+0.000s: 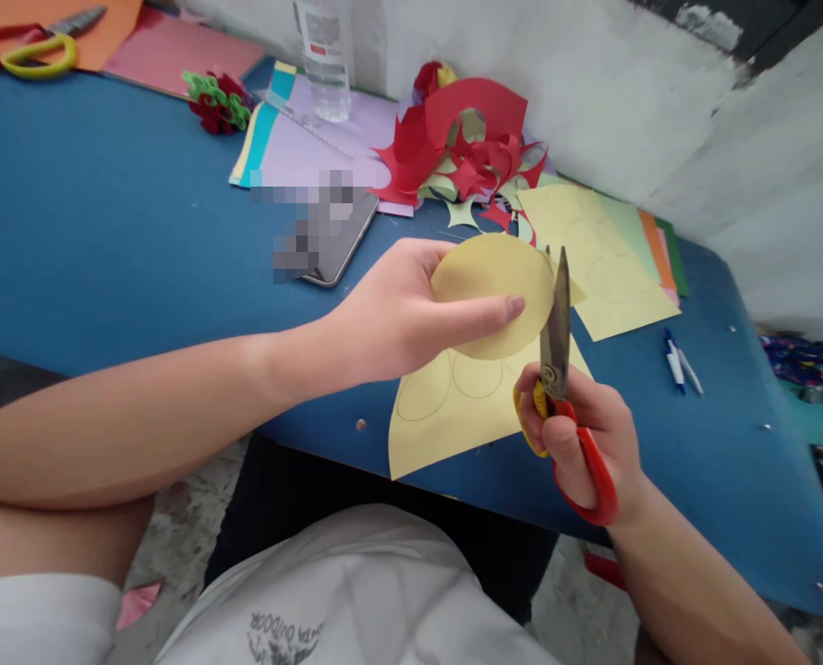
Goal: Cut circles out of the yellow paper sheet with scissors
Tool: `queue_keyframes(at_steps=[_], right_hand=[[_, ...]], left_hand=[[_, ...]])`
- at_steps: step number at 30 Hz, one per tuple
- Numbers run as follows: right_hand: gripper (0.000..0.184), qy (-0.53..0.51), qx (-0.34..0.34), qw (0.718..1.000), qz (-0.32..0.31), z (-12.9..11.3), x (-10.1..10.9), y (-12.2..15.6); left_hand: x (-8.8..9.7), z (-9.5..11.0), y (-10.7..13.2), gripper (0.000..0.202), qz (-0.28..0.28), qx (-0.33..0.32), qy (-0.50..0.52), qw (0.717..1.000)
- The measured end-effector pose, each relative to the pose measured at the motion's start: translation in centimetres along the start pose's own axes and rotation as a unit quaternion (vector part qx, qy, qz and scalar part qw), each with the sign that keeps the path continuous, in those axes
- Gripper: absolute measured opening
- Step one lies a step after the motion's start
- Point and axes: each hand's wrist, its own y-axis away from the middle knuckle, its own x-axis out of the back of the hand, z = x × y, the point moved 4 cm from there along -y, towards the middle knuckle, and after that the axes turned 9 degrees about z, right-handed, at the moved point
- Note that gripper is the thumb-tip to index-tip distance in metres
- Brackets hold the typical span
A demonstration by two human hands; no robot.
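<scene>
My left hand (404,309) pinches a yellow paper circle (494,286), thumb on top, holding it above the blue table (106,231). My right hand (584,429) grips red-and-yellow scissors (560,369), blades pointing up and nearly closed at the circle's right edge. Below the circle lies a yellow sheet (445,406) with pencilled circles, hanging over the table's near edge.
A phone (338,240) lies left of the circle. Red paper scraps (466,139), a water bottle (322,55), coloured sheets (605,249) and a paper flower (217,100) sit at the back. Two pens (681,362) lie right. A second pair of scissors (30,46) rests far left.
</scene>
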Motion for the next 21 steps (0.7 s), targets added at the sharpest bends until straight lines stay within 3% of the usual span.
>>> queue_keyframes(at_steps=[8, 21], right_hand=[[0.045, 0.008, 0.003, 1.0, 0.011, -0.13, -0.13, 0.07], [0.045, 0.017, 0.022, 0.999, 0.02, -0.36, 0.08, 0.0]], left_hand=[[-0.1, 0.14, 0.17, 0.01, 0.003, 0.014, 0.014, 1.0], [0.45, 0.73, 0.41, 0.018, 0.032, -0.039, -0.063, 0.997]])
